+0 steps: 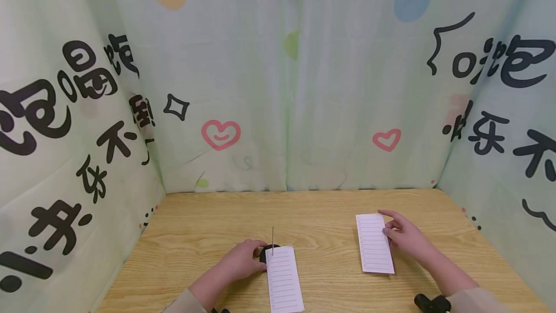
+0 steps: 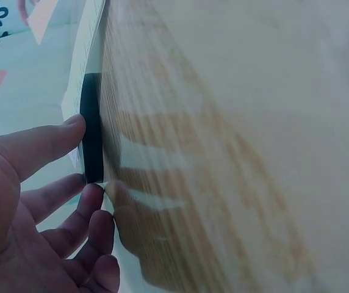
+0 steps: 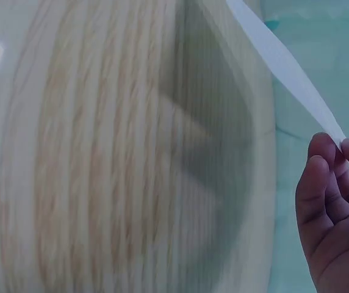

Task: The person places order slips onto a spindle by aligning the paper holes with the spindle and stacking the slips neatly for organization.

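Note:
My left hand (image 1: 243, 260) holds the round black base of a receipt spike (image 1: 262, 255) by its left edge, standing on the table. A thin upright needle rises from the base. One end of a lined white slip (image 1: 285, 281) lies over the base, by the needle; the rest extends toward me. In the left wrist view, thumb and fingertips touch the black base (image 2: 93, 137). To the right, my right hand (image 1: 406, 236) pinches a second lined slip (image 1: 375, 245) by its right edge. That slip (image 3: 290, 70) is off the tabletop in the right wrist view, with a shadow below.
The wooden table (image 1: 208, 216) runs back to a pale green curtain (image 1: 260, 76) printed with hearts, dots and black characters. Similar curtains stand along the left and right sides. A black strap piece (image 1: 432, 303) sits at the right wrist.

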The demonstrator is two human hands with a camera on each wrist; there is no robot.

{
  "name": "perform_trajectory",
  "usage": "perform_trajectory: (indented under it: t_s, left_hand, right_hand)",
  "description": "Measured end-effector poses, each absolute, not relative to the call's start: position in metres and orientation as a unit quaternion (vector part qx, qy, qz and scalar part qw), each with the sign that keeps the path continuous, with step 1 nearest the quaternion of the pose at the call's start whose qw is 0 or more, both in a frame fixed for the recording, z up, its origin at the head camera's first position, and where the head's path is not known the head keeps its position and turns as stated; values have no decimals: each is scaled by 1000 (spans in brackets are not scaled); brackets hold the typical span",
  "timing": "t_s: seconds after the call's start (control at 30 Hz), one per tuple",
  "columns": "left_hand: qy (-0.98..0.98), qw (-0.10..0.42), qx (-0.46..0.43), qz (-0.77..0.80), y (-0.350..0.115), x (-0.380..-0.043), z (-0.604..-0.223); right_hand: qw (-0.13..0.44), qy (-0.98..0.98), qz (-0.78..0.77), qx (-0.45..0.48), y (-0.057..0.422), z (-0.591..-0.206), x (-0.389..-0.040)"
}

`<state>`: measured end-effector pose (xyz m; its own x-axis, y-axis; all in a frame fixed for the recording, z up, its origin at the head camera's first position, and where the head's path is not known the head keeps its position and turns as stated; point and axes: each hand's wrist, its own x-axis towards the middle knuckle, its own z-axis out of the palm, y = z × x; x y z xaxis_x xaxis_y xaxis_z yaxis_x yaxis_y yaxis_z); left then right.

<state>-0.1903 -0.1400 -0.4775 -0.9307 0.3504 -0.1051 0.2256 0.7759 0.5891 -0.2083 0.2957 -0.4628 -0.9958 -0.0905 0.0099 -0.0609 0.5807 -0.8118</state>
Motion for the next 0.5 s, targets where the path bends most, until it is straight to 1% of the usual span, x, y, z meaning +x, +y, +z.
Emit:
perform_trajectory:
  t_s: [0.23,0.5]
  left_hand:
    - [936,112,156,297,-139,-190,-478]
    - [933,113,156,304,-140,-190,-475]
  right_hand:
    - [29,860,-505,-64,276,-456,-210]
    - [25,832,-545,-100,255,-445,-210]
